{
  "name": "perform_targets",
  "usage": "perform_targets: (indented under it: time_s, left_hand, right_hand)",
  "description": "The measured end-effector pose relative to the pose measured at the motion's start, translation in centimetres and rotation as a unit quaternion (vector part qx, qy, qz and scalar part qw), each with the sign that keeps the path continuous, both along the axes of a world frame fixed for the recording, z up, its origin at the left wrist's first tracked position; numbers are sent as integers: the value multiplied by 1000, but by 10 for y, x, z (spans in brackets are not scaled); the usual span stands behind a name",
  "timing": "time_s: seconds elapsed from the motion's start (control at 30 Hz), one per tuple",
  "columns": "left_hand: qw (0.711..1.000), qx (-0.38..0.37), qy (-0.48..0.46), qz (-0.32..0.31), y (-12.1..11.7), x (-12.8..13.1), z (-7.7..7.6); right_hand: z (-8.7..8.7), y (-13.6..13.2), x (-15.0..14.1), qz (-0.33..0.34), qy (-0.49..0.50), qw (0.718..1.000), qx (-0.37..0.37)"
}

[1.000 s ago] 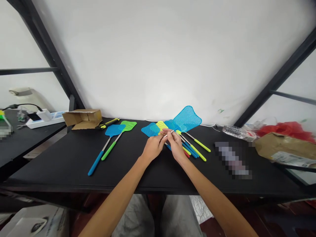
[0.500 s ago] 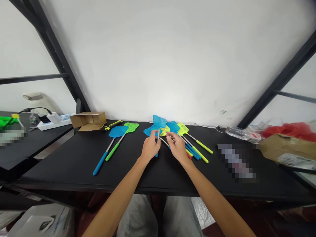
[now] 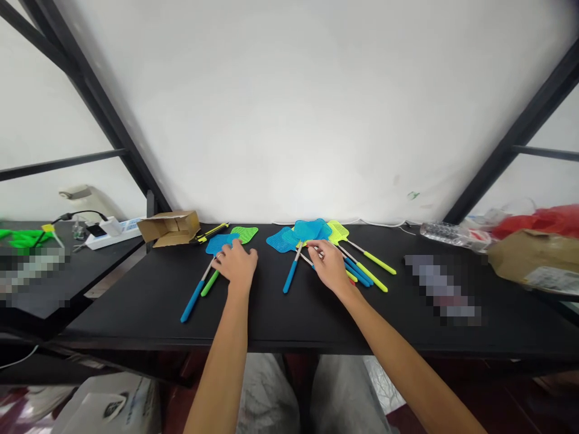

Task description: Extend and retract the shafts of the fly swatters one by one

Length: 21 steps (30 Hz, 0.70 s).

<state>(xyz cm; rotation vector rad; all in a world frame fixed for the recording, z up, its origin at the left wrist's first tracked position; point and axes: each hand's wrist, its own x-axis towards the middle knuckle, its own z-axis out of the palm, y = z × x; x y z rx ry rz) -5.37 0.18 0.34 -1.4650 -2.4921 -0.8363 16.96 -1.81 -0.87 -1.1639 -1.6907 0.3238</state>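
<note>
My left hand (image 3: 236, 263) is open with fingers spread, at the shafts and heads of a blue fly swatter (image 3: 193, 300) and a green fly swatter (image 3: 245, 234); whether it touches them I cannot tell. My right hand (image 3: 329, 265) hovers at the fanned pile in the middle, fingers loosely bent and apart, holding nothing I can see. Just left of it lies another blue fly swatter (image 3: 290, 276), its head overlapping other blue heads. Beyond and to the right, yellow fly swatters (image 3: 380, 263) point their handles toward me. Part of the pile is hidden behind my right hand.
On the black table (image 3: 271, 322), an open cardboard box (image 3: 169, 230) and a yellow-black cutter (image 3: 212, 232) lie back left. A power strip (image 3: 115, 235) sits farther left. At the right are a clear plastic package (image 3: 447, 235), a brown parcel (image 3: 534, 256) and red plastic (image 3: 538, 220).
My left hand has let go of a blue fly swatter, now lying on the pile's left side, and moved left to the two swatters there. My right hand stays by the pile.
</note>
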Motion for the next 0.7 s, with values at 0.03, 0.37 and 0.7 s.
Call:
perform_targets:
  time_s: [0.03, 0.37, 0.7]
  left_hand:
    - [1000, -26, -5, -1, 1, -5, -1]
    - [979, -23, 1, -203, -5, 18, 4]
    - [875, 180, -44, -447, -21, 52, 11]
  right_hand:
    - [0, 0, 0, 0, -4, 1000, 2]
    - [6, -3, 1, -6, 6, 1000, 8]
    - [8, 4, -1, 143, 262, 946, -124]
